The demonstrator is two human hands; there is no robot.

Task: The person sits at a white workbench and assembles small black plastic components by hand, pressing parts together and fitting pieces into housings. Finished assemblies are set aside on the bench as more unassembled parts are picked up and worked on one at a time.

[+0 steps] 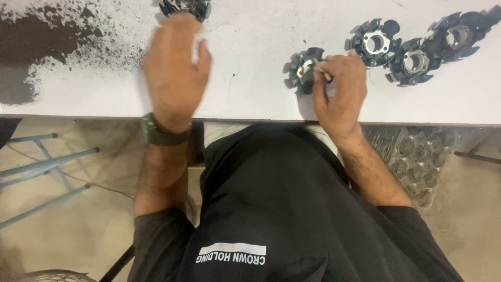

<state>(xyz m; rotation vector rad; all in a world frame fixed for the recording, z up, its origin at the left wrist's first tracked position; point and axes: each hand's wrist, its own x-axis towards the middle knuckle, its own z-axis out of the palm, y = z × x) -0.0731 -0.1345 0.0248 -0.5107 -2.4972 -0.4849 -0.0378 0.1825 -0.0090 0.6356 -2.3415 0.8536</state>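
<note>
My right hand (338,89) rests on the white table (250,94) with its fingertips pinching a small light piece at the hub of a black finned ring part (300,70). My left hand (175,68) hovers over the table, blurred, fingers loosely apart and holding nothing. Its fingertips are close to another black finned part (185,7) at the table's far edge. A dark watch sits on my left wrist.
Three more black finned ring parts (373,43) (415,61) (459,34) lie in a row at the right. Dark powder stains (36,47) cover the table's left. A blue metal frame (47,167) stands below left, and a sack of dark parts (412,156) below right.
</note>
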